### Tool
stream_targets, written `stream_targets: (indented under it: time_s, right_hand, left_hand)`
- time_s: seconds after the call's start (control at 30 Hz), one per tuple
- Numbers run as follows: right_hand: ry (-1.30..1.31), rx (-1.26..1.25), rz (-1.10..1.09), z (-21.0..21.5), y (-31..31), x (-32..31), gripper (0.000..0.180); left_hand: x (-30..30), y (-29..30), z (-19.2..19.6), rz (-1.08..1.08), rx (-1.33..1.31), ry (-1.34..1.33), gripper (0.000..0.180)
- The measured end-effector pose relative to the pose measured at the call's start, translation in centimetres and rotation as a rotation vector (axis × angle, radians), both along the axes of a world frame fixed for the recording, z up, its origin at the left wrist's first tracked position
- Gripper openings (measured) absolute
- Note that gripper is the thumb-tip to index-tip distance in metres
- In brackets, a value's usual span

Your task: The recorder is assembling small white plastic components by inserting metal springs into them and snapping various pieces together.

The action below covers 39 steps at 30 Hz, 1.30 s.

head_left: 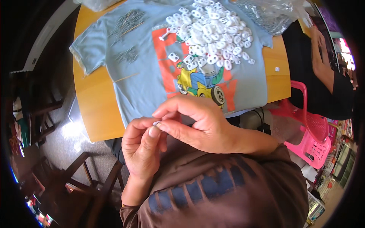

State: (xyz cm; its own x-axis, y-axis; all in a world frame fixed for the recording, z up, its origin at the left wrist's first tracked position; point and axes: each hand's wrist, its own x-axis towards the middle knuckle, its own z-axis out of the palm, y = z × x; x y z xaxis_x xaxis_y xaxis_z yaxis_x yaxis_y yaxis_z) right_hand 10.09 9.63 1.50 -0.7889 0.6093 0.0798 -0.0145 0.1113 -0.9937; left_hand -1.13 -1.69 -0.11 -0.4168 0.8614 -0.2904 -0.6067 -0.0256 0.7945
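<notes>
My left hand [141, 148] and my right hand [192, 125] meet in front of my body, just off the table's near edge. Both are closed in a pinch, thumbs and fingertips brought together. A tiny pale piece [156, 123] shows between the fingertips; most of it is hidden, and its kind is unclear. Beyond the hands a light blue T-shirt [129, 85] with a cartoon print lies spread over the table. On it is a heap of small white oval plastic pieces with two holes [213, 30]. A few of these pieces [189, 59] lie loose at the heap's near side.
Bunches of thin grey metal pins [129, 22] lie on the shirt's left, with a thin stick [126, 77] closer. A clear plastic bag [277, 15] stands at the far right of the wooden table [99, 121]. Another person's arm [323, 68] and a pink chair [308, 121] are at right.
</notes>
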Motion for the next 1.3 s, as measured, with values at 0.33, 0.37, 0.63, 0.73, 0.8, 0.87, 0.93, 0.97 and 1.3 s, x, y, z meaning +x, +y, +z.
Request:
stream_targets:
  time_s: [0.33, 0.37, 0.63, 0.73, 0.8, 0.87, 0.93, 0.97, 1.3]
  right_hand:
    - [-0.275, 0.545, -0.490, 0.0, 4.3, 4.1, 0.014]
    - [-0.353, 0.634, -0.554, -0.5, 5.1, 5.1, 0.013]
    - [-0.498, 0.880, -0.586, -1.9, 6.9, 6.8, 0.014]
    - [-0.486, 0.998, -0.516, -1.9, 6.7, 6.9, 0.016]
    - [-0.454, 0.978, -0.515, -2.2, 6.7, 6.9, 0.017]
    - [-0.424, 0.954, -0.516, -2.3, 6.6, 6.9, 0.018]
    - [-0.429, 0.760, -0.545, -2.1, 6.3, 6.6, 0.019]
    - [-0.429, 0.759, -0.545, -2.0, 6.3, 6.7, 0.019]
    - [-0.284, 0.433, -0.401, -0.9, 5.0, 6.4, 0.016]
  left_hand:
    - [-0.1, 0.6, 0.0, 0.085, -0.029, -0.064, 0.011]
    - [-0.1, 0.7, 0.0, 0.084, -0.026, -0.065, 0.011]
    - [0.0, 0.9, 0.1, 0.061, -0.040, -0.079, 0.010]
    - [0.0, 0.8, 0.0, 0.059, -0.038, -0.071, 0.009]
    - [0.2, 0.8, 0.1, 0.065, -0.043, -0.069, 0.009]
    - [0.2, 0.8, 0.1, 0.069, -0.050, -0.066, 0.009]
    - [0.1, 0.7, 0.1, 0.049, -0.042, -0.067, 0.010]
    - [0.1, 0.7, 0.1, 0.049, -0.043, -0.066, 0.010]
    - [0.0, 1.0, 0.7, -0.001, -0.022, -0.089, 0.011]
